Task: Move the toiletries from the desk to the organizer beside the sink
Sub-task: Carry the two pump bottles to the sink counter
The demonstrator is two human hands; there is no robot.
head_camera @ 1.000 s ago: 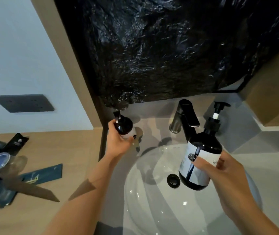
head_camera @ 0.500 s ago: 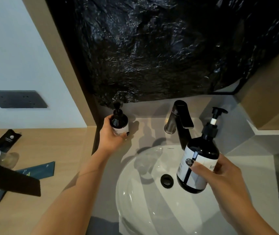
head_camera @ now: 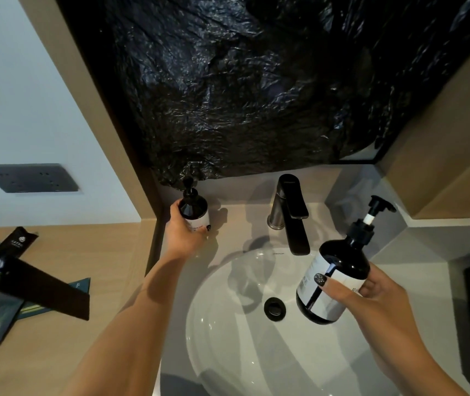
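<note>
- Small pump bottle [head_camera: 193, 208]: dark, white label, upright at the back left corner of the sink worktop [head_camera: 236, 212]; we see our left hand [head_camera: 184, 234] wrapped round its lower body.
- Large pump bottle [head_camera: 335, 278]: dark, white label, tilted above the white basin [head_camera: 228, 324]; our right hand [head_camera: 371, 295] clasps it, thumb across the label.
- Black faucet [head_camera: 292, 212]: between the two bottles.
- Dark sachets [head_camera: 19, 281]: lying on the wooden worktop [head_camera: 85, 252], left.

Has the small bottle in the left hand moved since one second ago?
Yes. The small bottle went back toward the corner, farther left of the faucet.
</note>
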